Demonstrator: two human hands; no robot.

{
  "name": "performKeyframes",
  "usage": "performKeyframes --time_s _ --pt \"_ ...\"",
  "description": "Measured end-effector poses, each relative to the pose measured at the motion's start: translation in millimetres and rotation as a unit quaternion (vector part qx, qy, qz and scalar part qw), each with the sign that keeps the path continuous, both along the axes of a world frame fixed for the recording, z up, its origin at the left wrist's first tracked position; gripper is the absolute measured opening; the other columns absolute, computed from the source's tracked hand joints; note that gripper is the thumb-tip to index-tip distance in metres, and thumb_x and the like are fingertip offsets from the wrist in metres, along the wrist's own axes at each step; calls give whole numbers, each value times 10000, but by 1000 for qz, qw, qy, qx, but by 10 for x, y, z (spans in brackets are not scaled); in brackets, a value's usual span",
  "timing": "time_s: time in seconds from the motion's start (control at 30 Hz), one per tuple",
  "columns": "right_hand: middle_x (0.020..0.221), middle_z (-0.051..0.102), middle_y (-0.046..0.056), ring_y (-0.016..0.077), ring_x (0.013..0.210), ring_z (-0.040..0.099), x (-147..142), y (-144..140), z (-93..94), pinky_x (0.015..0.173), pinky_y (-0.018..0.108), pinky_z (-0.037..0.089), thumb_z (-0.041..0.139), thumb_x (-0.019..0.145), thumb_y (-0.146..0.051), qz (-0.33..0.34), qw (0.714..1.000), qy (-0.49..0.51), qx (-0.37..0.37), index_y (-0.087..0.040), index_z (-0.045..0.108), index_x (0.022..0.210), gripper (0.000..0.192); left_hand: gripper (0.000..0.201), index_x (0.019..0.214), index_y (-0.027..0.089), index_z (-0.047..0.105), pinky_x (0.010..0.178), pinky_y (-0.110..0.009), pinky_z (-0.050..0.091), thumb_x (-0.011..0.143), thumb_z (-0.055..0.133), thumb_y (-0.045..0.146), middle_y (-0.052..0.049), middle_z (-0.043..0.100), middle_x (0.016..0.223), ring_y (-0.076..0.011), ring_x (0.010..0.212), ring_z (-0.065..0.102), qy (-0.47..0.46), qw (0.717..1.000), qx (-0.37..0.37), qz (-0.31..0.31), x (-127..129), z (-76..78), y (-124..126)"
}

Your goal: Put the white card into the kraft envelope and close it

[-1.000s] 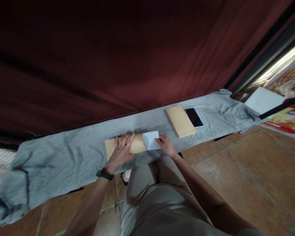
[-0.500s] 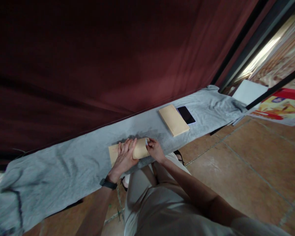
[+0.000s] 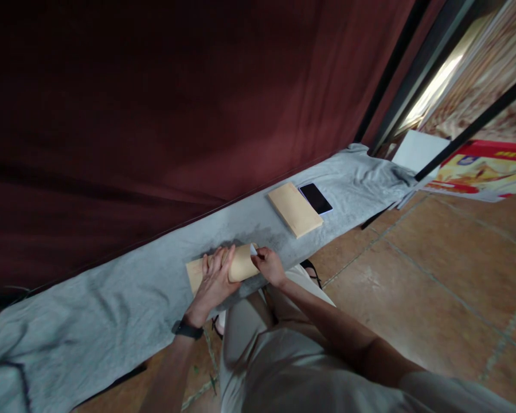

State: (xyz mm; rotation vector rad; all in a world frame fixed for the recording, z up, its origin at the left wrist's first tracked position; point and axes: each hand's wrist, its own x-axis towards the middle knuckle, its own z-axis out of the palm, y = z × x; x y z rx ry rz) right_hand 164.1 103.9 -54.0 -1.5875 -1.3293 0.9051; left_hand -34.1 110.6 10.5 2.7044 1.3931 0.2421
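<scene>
Brown envelope [image 3: 239, 265] under flat left hand [image 3: 215, 281], right hand [image 3: 270, 267] pinching white paper [image 3: 253, 249]

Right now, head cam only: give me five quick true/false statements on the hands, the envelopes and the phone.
1. The left hand lies flat on the brown envelope. True.
2. The right hand pinches a white paper at the envelope's open end. True; only a small corner of the paper shows.
3. The phone lies on top of the second envelope. False; it lies beside it, on the grey cloth.
4. The phone's screen is lit. False; it is dark.
5. A dark band sits on the right wrist. False; the band is on the left wrist.
</scene>
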Motion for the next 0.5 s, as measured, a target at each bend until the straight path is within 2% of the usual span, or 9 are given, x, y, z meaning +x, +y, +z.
performKeyframes --time_s 0.17,0.27,0.4,0.5 --pt "774 615 0 156 693 562 8 -39 4 666 260 432 593 801 -261 -39 998 41 24 -220 568 800 48 1016 1607 195 167 1205 -608 159 753 705 311 -197 427 1530 -384 1465 333 5 1000 9 -6 11 0 9" --pt "766 607 -26 156 676 580 6 -65 -8 661 265 452 585 793 -258 -50 995 80 16 -229 540 930 147 1013 1609 206 160 1208 -611 143 761 703 317 -198 408 1545 -387 1470 325 7 1000 12 -13 15 -4 16" --pt "763 604 -41 160 665 591 25 -54 -36 634 269 475 637 746 -242 -85 990 109 -3 -230 526 1123 393 1027 1610 205 153 1207 -617 137 755 710 324 -204 411 1542 -390 1473 320 9 1000 7 -23 14 8 33" --pt "702 612 -37 162 616 579 41 -17 -77 577 270 475 659 737 -253 -64 988 142 -13 -226 607 1065 333 1016 1608 199 154 1206 -614 152 760 700 321 -210 402 1550 -387 1479 313 15 999 1 -30 17 31 45"
